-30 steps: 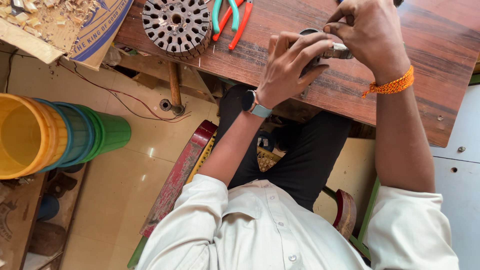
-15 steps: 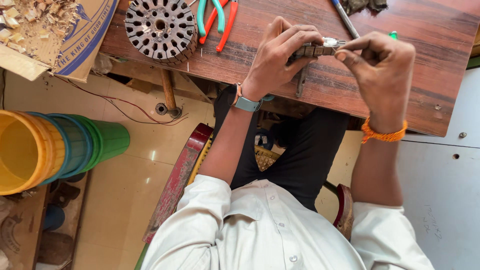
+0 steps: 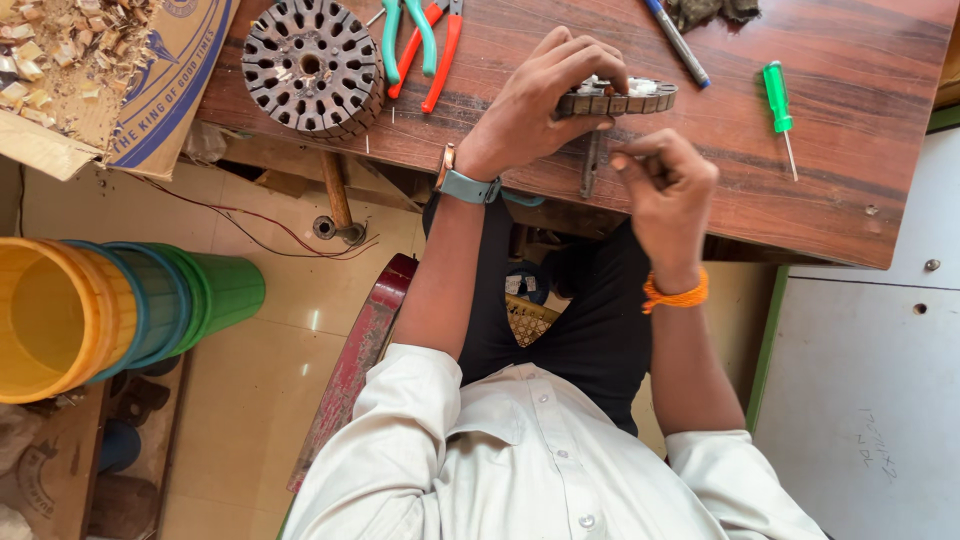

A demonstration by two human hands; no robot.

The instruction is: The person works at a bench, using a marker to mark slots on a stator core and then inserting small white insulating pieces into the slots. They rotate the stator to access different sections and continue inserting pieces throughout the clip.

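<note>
Our left hand [image 3: 535, 105] grips the metal ring [image 3: 617, 98] edge-up at the table's [image 3: 860, 180] near edge. Right hand [image 3: 668, 190] just beside it, fingertips pinched; contents unclear.

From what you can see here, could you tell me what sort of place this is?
Probably a small motor repair workshop: a slotted stator core, pliers and a green screwdriver lie on a worn wooden bench.

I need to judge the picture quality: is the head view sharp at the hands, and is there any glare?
Head view: left hand and the metal ring part are sharp; right hand slightly soft; soft daylight, a small glare patch on the floor tile.
</note>
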